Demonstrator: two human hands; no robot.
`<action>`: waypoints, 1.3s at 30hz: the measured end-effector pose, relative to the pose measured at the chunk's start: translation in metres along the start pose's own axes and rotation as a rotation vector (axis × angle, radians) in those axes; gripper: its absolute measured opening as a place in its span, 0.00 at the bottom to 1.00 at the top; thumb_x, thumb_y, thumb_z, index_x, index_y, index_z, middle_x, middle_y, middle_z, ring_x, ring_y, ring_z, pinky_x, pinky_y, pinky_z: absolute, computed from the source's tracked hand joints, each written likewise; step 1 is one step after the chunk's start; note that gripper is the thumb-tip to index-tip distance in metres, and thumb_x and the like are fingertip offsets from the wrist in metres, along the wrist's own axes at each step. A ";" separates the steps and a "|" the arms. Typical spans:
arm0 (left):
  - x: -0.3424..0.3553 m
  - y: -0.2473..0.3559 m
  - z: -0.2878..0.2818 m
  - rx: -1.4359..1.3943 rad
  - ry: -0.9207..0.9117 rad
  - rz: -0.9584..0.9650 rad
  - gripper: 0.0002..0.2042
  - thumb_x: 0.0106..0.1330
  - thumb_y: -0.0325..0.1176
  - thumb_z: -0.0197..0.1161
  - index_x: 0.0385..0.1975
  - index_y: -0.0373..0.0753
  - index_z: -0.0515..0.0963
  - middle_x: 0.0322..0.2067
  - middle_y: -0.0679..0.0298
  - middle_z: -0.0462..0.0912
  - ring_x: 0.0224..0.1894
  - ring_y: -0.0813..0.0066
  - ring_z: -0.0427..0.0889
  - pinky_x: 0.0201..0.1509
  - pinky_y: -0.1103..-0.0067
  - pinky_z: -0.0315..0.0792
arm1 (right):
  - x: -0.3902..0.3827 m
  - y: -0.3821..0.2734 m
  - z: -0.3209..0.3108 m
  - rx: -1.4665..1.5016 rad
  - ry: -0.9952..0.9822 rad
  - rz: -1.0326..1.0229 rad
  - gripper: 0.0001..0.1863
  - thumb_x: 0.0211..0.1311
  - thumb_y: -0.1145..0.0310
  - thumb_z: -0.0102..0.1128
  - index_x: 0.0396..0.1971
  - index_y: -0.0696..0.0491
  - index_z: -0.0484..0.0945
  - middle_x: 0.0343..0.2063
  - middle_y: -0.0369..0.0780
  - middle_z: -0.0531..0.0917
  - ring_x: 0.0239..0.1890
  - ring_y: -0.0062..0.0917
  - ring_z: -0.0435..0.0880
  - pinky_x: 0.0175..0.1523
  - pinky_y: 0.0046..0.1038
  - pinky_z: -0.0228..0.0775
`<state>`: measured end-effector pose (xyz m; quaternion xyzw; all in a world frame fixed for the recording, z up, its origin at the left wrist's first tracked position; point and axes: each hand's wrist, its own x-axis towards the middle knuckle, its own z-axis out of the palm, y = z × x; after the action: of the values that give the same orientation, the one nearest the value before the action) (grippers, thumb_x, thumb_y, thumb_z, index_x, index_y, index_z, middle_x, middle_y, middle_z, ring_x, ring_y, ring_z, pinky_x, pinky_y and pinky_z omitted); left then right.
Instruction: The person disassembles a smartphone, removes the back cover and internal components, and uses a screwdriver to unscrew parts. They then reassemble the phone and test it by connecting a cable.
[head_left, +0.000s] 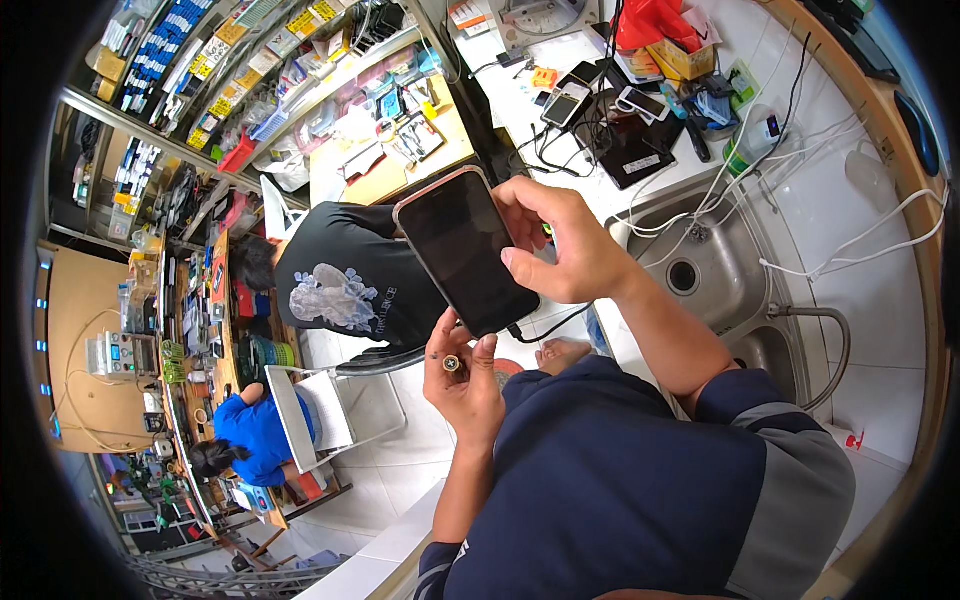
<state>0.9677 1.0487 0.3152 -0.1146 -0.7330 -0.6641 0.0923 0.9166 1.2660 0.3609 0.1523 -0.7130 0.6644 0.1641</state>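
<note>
A smartphone (466,252) with a dark screen and a light rim is held tilted in front of my body. My right hand (560,240) grips its right long edge, the thumb at the front and the fingers going behind. At the lower left corner, my left hand (465,385), wearing a ring, has its fingers and thumb closed against the phone. A dark cable (562,322) runs to the phone's bottom edge, where its plug (515,332) seems to meet the phone; the exact contact is too small to tell.
To the right is a steel sink (735,240) crossed by white cables. Phones, wires and a black tablet-like panel (632,150) cover the white counter. Two people sit at the left, one in a black shirt (350,275), one in blue (250,440), near a white folding chair (325,410) and packed shelves (240,165).
</note>
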 end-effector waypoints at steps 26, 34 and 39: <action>0.010 -0.001 0.004 -0.041 -0.001 -0.011 0.25 0.72 0.20 0.70 0.68 0.30 0.74 0.45 0.60 0.89 0.36 0.87 0.77 0.37 0.88 0.68 | 0.006 0.006 -0.002 0.034 -0.017 0.030 0.14 0.68 0.71 0.65 0.51 0.58 0.79 0.30 0.29 0.80 0.30 0.10 0.72 0.34 0.19 0.63; 0.011 0.001 0.004 -0.006 0.006 -0.010 0.25 0.72 0.20 0.70 0.67 0.30 0.74 0.43 0.62 0.87 0.37 0.86 0.77 0.39 0.88 0.69 | 0.007 0.011 -0.002 0.027 -0.023 0.056 0.16 0.69 0.71 0.64 0.54 0.59 0.79 0.31 0.30 0.82 0.30 0.10 0.73 0.35 0.18 0.64; 0.011 0.002 0.003 -0.033 0.008 -0.019 0.24 0.72 0.20 0.69 0.67 0.29 0.74 0.44 0.60 0.88 0.39 0.85 0.79 0.41 0.87 0.71 | 0.008 0.010 -0.005 0.038 -0.042 0.062 0.20 0.62 0.73 0.64 0.55 0.59 0.79 0.30 0.31 0.82 0.30 0.12 0.74 0.36 0.20 0.66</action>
<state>0.9577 1.0527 0.3201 -0.1065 -0.7225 -0.6775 0.0871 0.9050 1.2714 0.3560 0.1473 -0.7080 0.6793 0.1253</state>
